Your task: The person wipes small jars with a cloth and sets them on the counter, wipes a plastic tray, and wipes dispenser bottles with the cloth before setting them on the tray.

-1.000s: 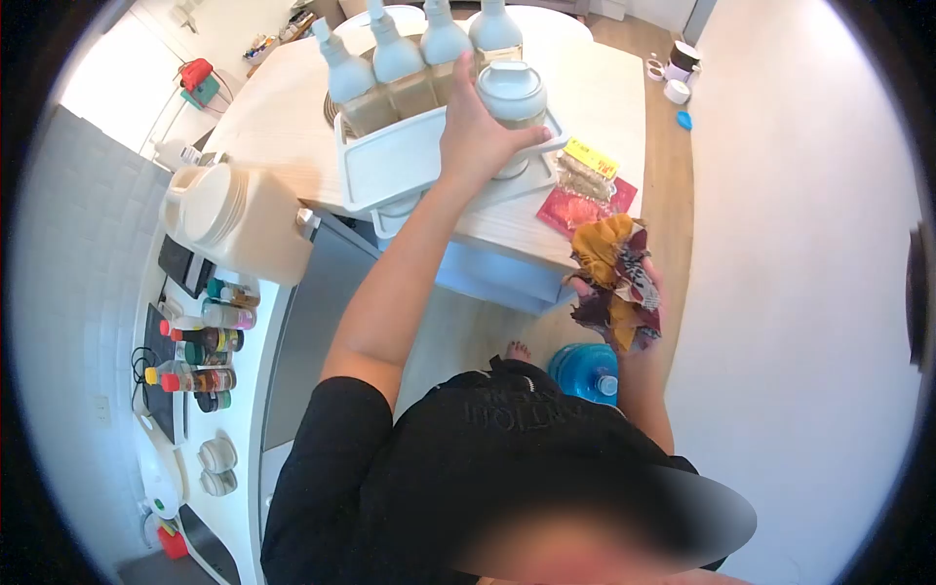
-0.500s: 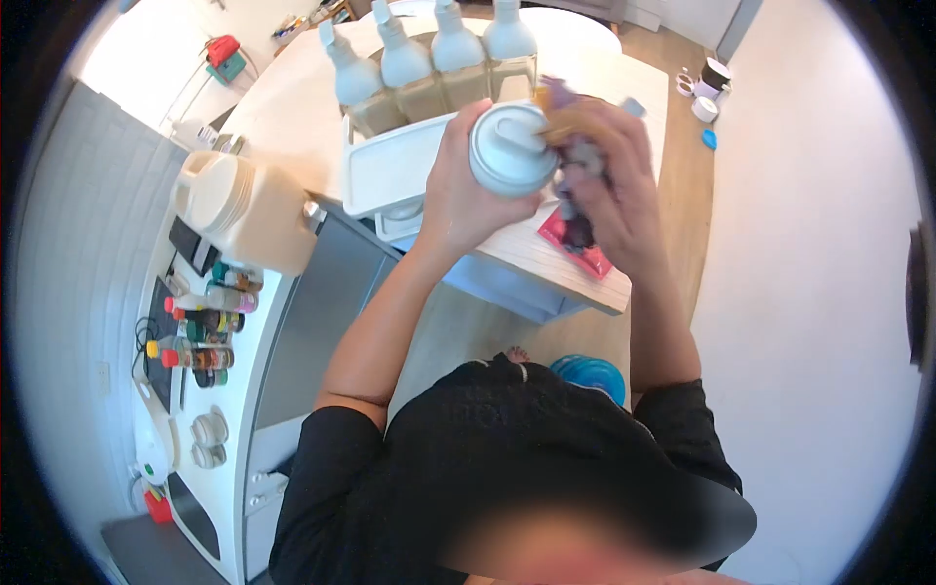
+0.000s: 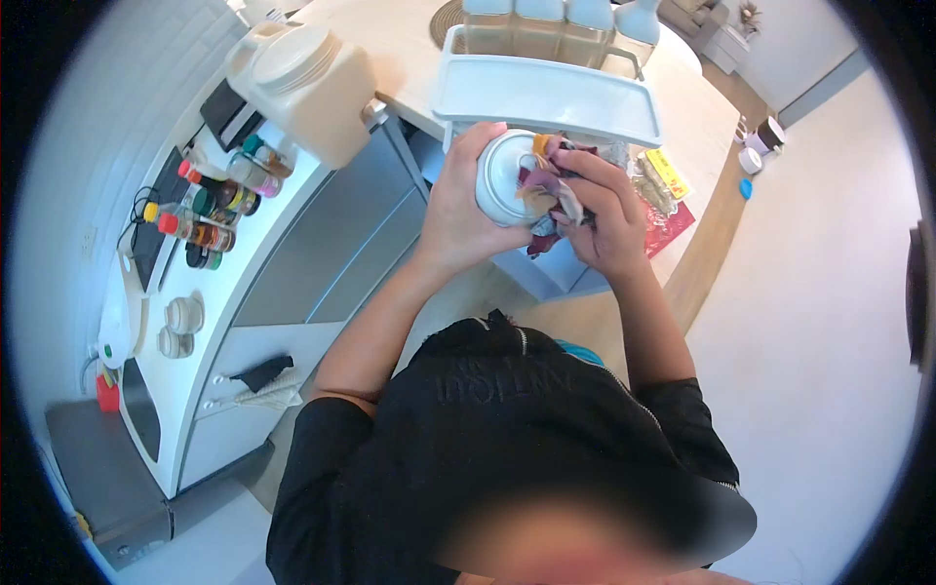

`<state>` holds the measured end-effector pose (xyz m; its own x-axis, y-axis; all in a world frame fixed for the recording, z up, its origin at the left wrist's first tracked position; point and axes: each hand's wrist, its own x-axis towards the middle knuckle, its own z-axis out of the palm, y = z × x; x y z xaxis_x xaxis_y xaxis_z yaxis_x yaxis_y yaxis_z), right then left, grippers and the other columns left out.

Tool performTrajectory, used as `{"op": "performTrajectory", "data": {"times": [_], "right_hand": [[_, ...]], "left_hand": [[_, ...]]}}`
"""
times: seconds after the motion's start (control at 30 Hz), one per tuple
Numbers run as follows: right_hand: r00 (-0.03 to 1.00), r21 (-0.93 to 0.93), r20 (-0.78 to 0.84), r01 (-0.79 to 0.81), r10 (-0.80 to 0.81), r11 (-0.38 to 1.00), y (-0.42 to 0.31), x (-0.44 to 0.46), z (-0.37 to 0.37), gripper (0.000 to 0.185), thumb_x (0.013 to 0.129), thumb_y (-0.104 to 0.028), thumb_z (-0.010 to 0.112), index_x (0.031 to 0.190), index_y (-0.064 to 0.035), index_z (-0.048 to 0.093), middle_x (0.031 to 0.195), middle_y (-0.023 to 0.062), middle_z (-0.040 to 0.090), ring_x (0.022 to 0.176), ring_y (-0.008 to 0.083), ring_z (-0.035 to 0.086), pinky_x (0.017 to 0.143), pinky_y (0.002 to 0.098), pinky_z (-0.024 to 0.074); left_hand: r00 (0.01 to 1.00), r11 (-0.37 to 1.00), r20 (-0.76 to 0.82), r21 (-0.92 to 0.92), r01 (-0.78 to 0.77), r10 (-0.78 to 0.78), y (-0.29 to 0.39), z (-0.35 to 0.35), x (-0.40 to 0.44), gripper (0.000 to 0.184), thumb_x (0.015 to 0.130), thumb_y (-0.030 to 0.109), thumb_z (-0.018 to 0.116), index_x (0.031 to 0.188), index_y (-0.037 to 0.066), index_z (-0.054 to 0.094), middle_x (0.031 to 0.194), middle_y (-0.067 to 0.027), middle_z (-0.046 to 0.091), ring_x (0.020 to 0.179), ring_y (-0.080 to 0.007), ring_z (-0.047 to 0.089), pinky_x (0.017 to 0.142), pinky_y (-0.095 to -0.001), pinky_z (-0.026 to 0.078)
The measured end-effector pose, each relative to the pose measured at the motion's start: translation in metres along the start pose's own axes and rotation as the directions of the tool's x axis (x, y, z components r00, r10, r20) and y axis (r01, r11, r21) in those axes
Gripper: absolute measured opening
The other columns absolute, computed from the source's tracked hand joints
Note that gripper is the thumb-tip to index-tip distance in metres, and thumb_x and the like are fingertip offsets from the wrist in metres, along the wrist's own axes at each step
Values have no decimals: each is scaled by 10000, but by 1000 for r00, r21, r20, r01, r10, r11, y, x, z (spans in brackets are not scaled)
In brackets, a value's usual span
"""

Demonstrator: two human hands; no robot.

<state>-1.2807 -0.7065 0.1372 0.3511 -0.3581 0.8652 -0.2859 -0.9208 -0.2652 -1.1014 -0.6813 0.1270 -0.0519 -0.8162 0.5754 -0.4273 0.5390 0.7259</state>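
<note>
My left hand [image 3: 456, 205] is wrapped around a container with a round white lid [image 3: 500, 180], seen from above. In my right hand [image 3: 612, 210] is a crumpled cloth [image 3: 548, 195] with purple, dark red, white and orange patches. Part of the cloth lies against the lid's right side. The fingers of my right hand are bent around it. Most of the container's body is hidden below the lid and behind my left hand. Just beyond my hands lies a pale tray [image 3: 546, 97], with several pump bottles [image 3: 536, 37] behind it.
On the table's right side are a packet with a yellow label [image 3: 665, 175] and a red packet [image 3: 671, 226]. A large cream jug [image 3: 310, 93] stands on the left counter, near several sauce bottles [image 3: 207, 210] and glass jars [image 3: 183, 317]. Cloths [image 3: 263, 375] hang from the drawer handles.
My view has turned, so the table sits higher and the counter shows more. The cloth in my right hand has come against the lid. My left hand still holds the container.
</note>
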Motion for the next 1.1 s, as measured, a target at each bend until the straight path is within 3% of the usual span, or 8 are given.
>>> {"op": "performTrajectory", "data": {"times": [0.1, 0.17, 0.2, 0.3, 0.37, 0.47, 0.7, 1.1], "right_hand": [[1000, 69, 16, 15, -16, 997, -2, -4, 2, 230, 773, -92, 647, 985, -27, 588, 1137, 144, 575, 1004, 262, 595, 875, 365, 479], [839, 584, -30, -426, 543, 691, -12, 6, 4, 283, 919, -236, 522, 1098, -17, 527, 1138, 122, 571, 1022, 231, 584, 877, 341, 469], [815, 701, 46, -439, 578, 562, -23, 19, 8, 394, 980, -339, 394, 1196, -14, 453, 1133, 108, 562, 1050, 190, 558, 886, 320, 455], [709, 488, 379, -699, 595, 523, -48, 40, 20, 385, 978, -338, 392, 1156, -17, 508, 1157, 121, 563, 1098, 233, 540, 962, 354, 406], [922, 431, 386, -152, -29, 889, -50, 57, 47, 429, 982, -367, 351, 1117, -25, 571, 1189, 127, 560, 1161, 281, 498, 1014, 383, 346], [902, 456, 427, -269, 57, 848, -64, 53, 61, 491, 977, -414, 325, 1087, -35, 617, 1227, 126, 546, 1196, 321, 462, 1037, 394, 305], [952, 148, 101, -303, 290, 941, -103, 8, 92, 502, 963, -412, 380, 1174, 1, 571, 1284, 140, 497, 1174, 297, 466, 997, 393, 337], [998, -177, -47, -44, 36, 983, -146, -28, 134, 347, 863, -254, 631, 1092, 5, 595, 1191, 129, 378, 1082, 297, 442, 918, 397, 391]], "left_hand": [[999, 998, -23, -41, 40, -41, -6, -20, -17, 903, 466, 144, 814, 1262, 93, 391, 1170, -133, 491, 1083, -308, 522, 922, -376, 431], [998, 998, -18, 27, 64, -63, -4, -37, -25, 922, 476, 169, 828, 1277, 65, 382, 1179, -121, 527, 1090, -231, 550, 947, -335, 423], [1000, 999, -1, 33, 29, -29, -6, -43, -28, 921, 476, 171, 829, 1276, 67, 383, 1181, -123, 528, 1093, -226, 549, 953, -336, 418], [999, 999, 40, 47, -21, 19, -3, -59, -37, 921, 469, 183, 831, 1272, 81, 392, 1185, -131, 510, 1109, -258, 528, 953, -358, 416], [997, 998, 67, 57, -34, 30, 0, -68, -47, 921, 461, 192, 832, 1269, 92, 400, 1188, -138, 493, 1122, -294, 507, 946, -379, 418], [983, 953, 85, -244, 180, -164, -6, -79, -64, 966, 458, 240, 845, 1288, 62, 385, 1240, -153, 476, 1141, -318, 499, 966, -384, 406], [995, 997, -97, -74, 5, -12, -17, -104, -73, 933, 412, 151, 820, 1254, 92, 424, 1227, -155, 476, 1134, -339, 499, 962, -397, 408], [982, 998, -180, -21, -59, 54, -24, -127, -90, 918, 498, 176, 854, 1277, 60, 382, 1224, -160, 461, 1121, -345, 484, 946, -394, 400]]}}
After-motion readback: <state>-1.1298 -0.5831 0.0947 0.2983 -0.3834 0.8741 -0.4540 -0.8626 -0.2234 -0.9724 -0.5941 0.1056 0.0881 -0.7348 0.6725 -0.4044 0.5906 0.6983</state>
